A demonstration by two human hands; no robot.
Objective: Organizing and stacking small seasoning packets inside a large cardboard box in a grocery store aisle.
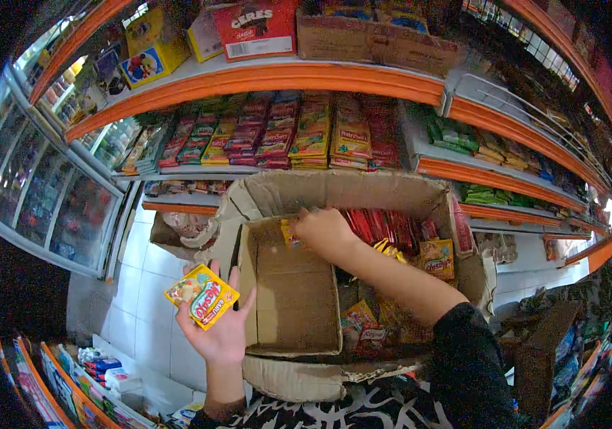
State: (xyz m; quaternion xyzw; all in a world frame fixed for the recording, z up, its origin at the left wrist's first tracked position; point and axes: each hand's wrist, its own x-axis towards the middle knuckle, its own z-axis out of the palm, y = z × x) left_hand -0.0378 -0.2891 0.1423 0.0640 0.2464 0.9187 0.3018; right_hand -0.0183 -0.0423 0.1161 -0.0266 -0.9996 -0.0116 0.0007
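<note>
A yellow seasoning sachet [202, 296] lies across my left hand [221, 332], held by the thumb while the other fingers spread behind it. My right hand [322, 232] is closed at the far end of a smaller open carton [295, 300], with part of another yellow sachet [290, 234] showing at its fingertips. The hand hides the rest of that sachet. This carton stands inside the left part of a large worn cardboard box [349, 187]. Right of it in the box are a row of red sachets [385, 227] and several loose yellow sachets [363, 317].
Orange-edged shelves [263, 80] cross behind the box, stacked with colourful drink-powder packets [311, 132]. Above them sit a red carton [256, 28] and brown cartons [377, 39]. A glass-door fridge [48, 193] stands at left. White floor tiles [141, 300] show beside the box.
</note>
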